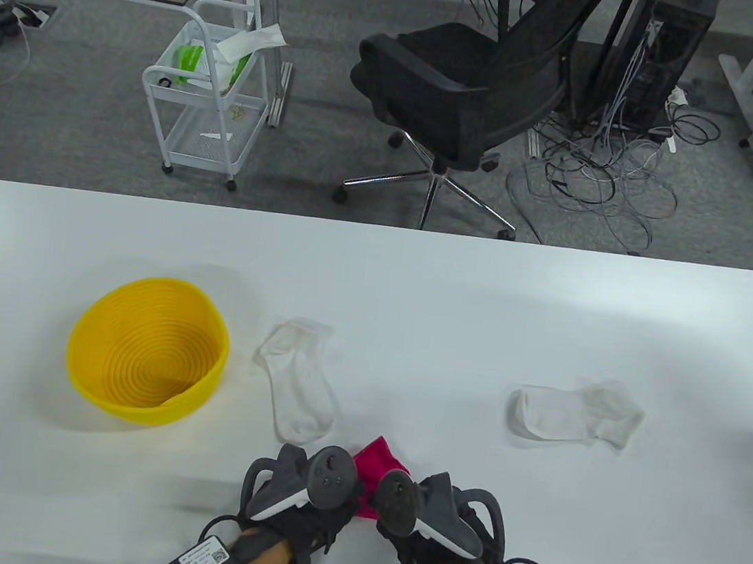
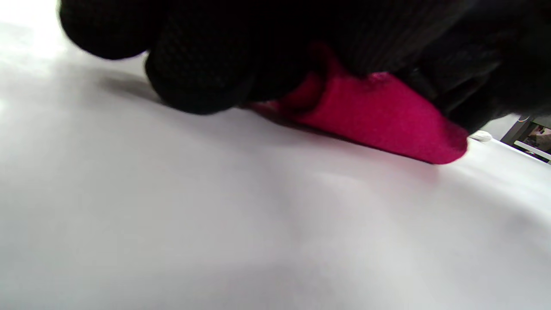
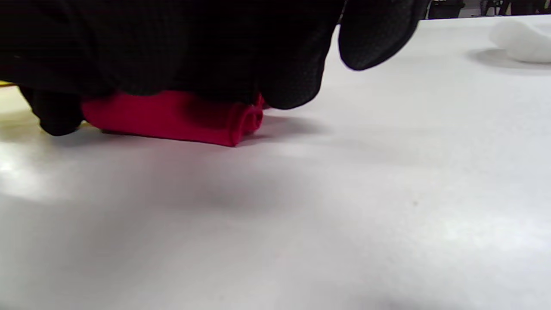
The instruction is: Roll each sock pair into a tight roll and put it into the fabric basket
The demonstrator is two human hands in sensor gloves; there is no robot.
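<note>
Magenta sock roll point(image 1: 374, 465) lies on the white table point(image 1: 553, 305) at near edge, centre, between both hands. Roll's long axis runs left-right across the table; an unrolled flap pokes out away from the person, tip pointing to far edge. In right wrist view the roll point(image 3: 172, 116) shows its spiral end at the pic's right, lying flat on the surface. In left wrist view the sock point(image 2: 379, 116) tapers to a rounded end at pic's right.

Left hand point(image 1: 293, 493) sits on the roll's left part, right hand point(image 1: 435, 518) on its right part, trackers nearly touching over it. Both hands' gloved fingers point(image 3: 292, 86) are curled down over the top of the roll, gripping it against the table; left fingers point(image 2: 193, 82) bent over the fabric w/ tips on the tabletop.

Yellow ribbed basket point(image 1: 149, 349) stands left of centre, well apart from the hands. White sock point(image 1: 298, 379) lies just right of the basket, long axis approx. near-far, cuff at far end. 2nd white sock point(image 1: 573, 419) lies further right, long axis left-right.

Beyond the table: grey carpet, black office chair point(image 1: 465, 79), white wire cart point(image 1: 208, 87), cable tangle point(image 1: 599, 173) by a PC tower.
</note>
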